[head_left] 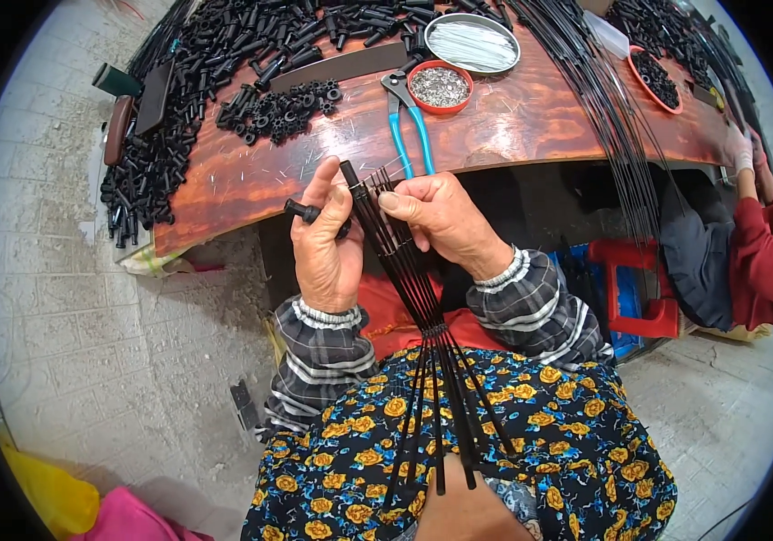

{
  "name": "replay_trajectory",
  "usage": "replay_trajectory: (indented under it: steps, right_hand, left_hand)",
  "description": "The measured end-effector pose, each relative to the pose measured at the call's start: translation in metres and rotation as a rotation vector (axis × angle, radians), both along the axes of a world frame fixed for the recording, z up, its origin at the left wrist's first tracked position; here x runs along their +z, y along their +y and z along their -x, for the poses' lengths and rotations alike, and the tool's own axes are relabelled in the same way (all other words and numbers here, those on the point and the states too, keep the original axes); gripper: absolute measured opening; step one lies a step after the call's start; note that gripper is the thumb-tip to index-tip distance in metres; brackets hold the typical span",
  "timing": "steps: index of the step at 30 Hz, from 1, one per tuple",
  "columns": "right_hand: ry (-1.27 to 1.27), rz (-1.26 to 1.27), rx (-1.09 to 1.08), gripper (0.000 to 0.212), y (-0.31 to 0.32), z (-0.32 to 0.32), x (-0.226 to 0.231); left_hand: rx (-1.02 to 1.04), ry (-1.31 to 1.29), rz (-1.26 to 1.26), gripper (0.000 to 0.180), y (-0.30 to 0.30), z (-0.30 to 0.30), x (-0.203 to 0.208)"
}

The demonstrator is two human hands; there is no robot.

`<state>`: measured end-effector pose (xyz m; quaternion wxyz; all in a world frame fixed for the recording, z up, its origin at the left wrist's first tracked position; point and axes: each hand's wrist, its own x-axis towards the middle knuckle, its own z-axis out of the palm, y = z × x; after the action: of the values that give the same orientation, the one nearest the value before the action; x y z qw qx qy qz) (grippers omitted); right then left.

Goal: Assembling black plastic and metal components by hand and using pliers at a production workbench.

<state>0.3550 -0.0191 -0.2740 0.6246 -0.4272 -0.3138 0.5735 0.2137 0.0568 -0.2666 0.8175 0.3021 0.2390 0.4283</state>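
Note:
A black umbrella frame [404, 278], made of thin ribs round a central tube, slants across my lap, its lower ends spread over a flowered apron [350, 433]. My left hand [325, 248] is closed, its thumb against the tube's upper end. A black plastic sleeve [301, 211] with a flared collar is also tucked in that hand. With thumb and fingers pinched, my right hand [450, 219] grips the rib tips near the top of the frame. Fine pieces stick up between the hands, too small to name.
On the wooden table [531, 117] lie blue-handled pliers [409, 126], a red bowl of small metal pieces [441, 87], a dish of white strips [472, 45], black rings [278, 110], heaped black sleeves [260, 36] and long ribs [585, 81]. At right, a person in red [765, 243] works.

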Motion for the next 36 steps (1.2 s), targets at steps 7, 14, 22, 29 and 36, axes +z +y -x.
replay_trajectory:
  steps: [7, 14, 22, 29, 36]
  right_hand:
    - [-0.022, -0.031, -0.003, 0.019, 0.002, -0.002, 0.003]
    - [0.078, -0.073, 0.009, 0.055, 0.003, 0.006, 0.008]
    - [0.085, -0.043, 0.117, 0.052, -0.001, -0.008, -0.001]
    - [0.192, -0.091, 0.1, 0.045, 0.003, 0.002, 0.002]
    - [0.103, -0.04, 0.026, 0.044, -0.001, -0.005, -0.012]
  left_hand:
    - [0.01, -0.008, 0.004, 0.038, 0.0, -0.002, 0.002]
    - [-0.054, -0.025, -0.004, 0.038, -0.002, -0.005, -0.003]
    - [-0.118, -0.116, 0.039, 0.051, -0.004, -0.001, -0.006]
    - [-0.242, -0.207, 0.029, 0.051, 0.005, 0.003, -0.014]
    - [-0.162, 0.054, 0.119, 0.048, 0.005, 0.014, 0.011]
